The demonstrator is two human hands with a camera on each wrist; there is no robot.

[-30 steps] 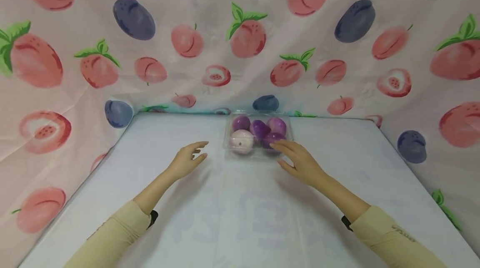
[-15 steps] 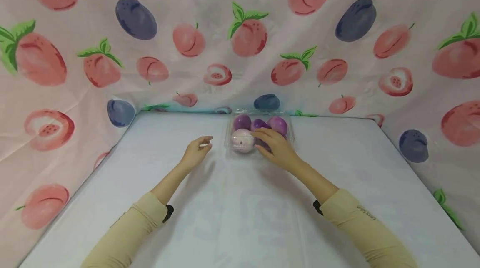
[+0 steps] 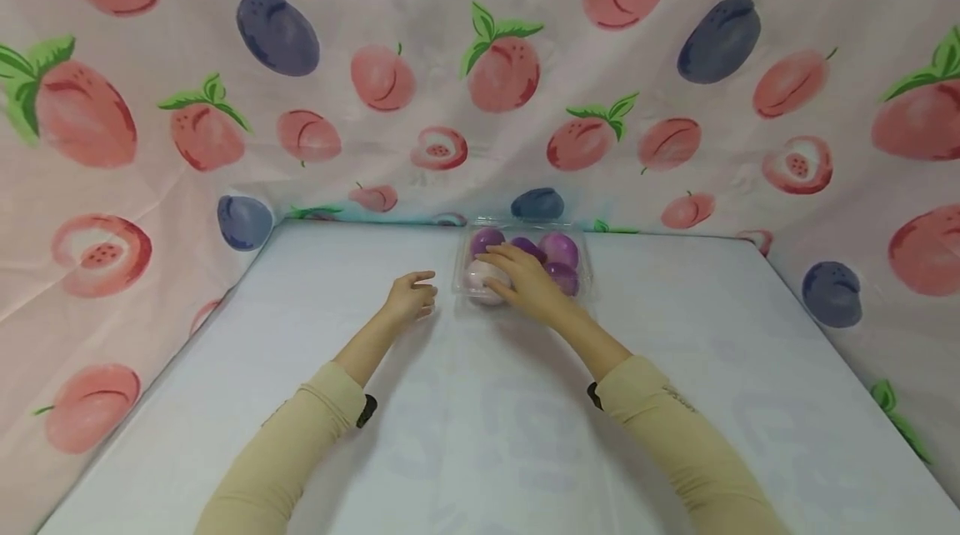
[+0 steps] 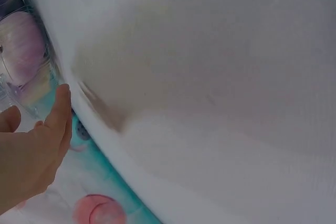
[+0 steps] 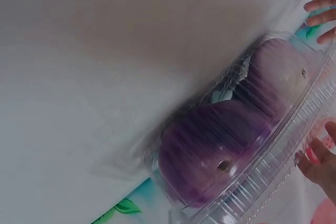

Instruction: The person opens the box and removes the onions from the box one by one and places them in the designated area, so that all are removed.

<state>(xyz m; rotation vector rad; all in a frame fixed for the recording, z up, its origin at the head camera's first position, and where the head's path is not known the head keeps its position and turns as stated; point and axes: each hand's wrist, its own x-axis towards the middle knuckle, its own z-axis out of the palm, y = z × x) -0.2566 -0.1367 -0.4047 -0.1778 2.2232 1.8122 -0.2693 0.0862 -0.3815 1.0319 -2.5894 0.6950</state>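
A clear plastic clamshell box [image 3: 588, 278] at the far middle of the table holds several round purple fruits [image 3: 559, 250] and one pale whitish-pink fruit [image 3: 474, 277]. My right hand [image 3: 528, 285] is over the box's left and middle part, fingers extended and parted, hiding some of the fruit. In the right wrist view its fingers [image 5: 314, 169] are beside the ribbed lid edge; whether they touch it I cannot tell. My left hand [image 3: 411, 297] is just left of the box, apart from it, fingers loosely bent around nothing. In the left wrist view the pale fruit [image 4: 23, 48] appears beyond the left hand [image 4: 37, 150].
White cloth [image 3: 510, 435] covers the table. Behind it and along the sides hangs a pink curtain [image 3: 337, 27] printed with peaches and plums. The box is close to the table's back edge.
My right hand has moved left across the box, from its right front to above the pale fruit. My left hand has moved slightly right and forward, closer to the box.
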